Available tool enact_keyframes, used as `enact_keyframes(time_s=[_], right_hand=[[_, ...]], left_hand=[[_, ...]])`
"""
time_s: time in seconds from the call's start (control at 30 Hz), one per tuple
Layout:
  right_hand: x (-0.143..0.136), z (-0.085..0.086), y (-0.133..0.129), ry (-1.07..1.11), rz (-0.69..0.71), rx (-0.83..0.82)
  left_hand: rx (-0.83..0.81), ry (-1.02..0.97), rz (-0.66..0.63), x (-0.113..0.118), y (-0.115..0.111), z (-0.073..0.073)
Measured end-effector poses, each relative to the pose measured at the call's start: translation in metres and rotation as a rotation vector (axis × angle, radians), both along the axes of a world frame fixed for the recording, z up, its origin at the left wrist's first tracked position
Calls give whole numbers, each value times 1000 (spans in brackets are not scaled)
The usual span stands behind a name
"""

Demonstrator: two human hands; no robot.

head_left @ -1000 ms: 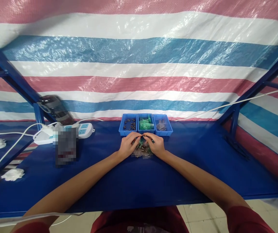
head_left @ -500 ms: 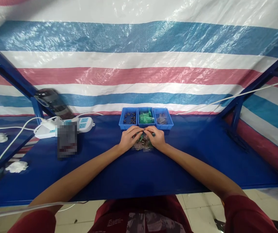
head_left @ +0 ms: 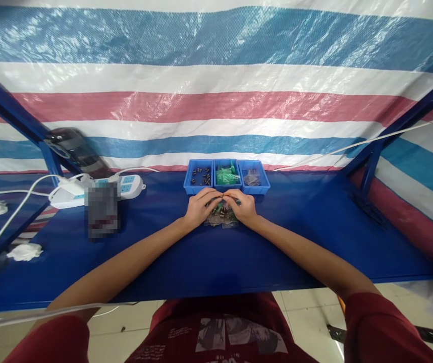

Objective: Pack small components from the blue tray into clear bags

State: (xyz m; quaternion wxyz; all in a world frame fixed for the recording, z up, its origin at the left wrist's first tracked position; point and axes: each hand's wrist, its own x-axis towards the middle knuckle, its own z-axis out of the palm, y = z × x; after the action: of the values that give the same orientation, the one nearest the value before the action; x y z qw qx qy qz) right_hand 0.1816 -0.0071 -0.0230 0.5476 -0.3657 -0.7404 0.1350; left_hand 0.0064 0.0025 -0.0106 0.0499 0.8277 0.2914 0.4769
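One small piece (head_left: pixel 222 196), too tiny to identify, seems pinched over the far edge of the pile of parts (head_left: pixel 222 217), left hand (head_left: pixel 200 207) and right hand (head_left: pixel 244 205) both nearly closed on it. Light, steady pressure low over the pile would likely serve best. Wrists angle inward; forearms (head_left: pixel 133 259) spread from either side of the pile toward the body

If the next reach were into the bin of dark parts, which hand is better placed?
Likely the left hand: it is just in front of that bin, while the right hand is nearer the bin at the opposite end. Both hands meet at the pile of parts.
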Motion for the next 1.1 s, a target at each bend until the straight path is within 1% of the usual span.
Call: enact_keyframes(time_s=[0.3, 0.5, 0.73, 1.1], right_hand=[[0, 0, 0, -20, -3, 48], [0, 1, 0, -42, 38, 27], [-1, 3, -1, -47, 27, 24], [-1, 3, -1, -44, 40, 24]], left_hand=[[-11, -22, 8, 0, -2, 3], [0, -18, 7, -1, -2, 3], [-5, -32, 7, -2, -2, 1], [-18, -47, 15, -3, -2, 0]])
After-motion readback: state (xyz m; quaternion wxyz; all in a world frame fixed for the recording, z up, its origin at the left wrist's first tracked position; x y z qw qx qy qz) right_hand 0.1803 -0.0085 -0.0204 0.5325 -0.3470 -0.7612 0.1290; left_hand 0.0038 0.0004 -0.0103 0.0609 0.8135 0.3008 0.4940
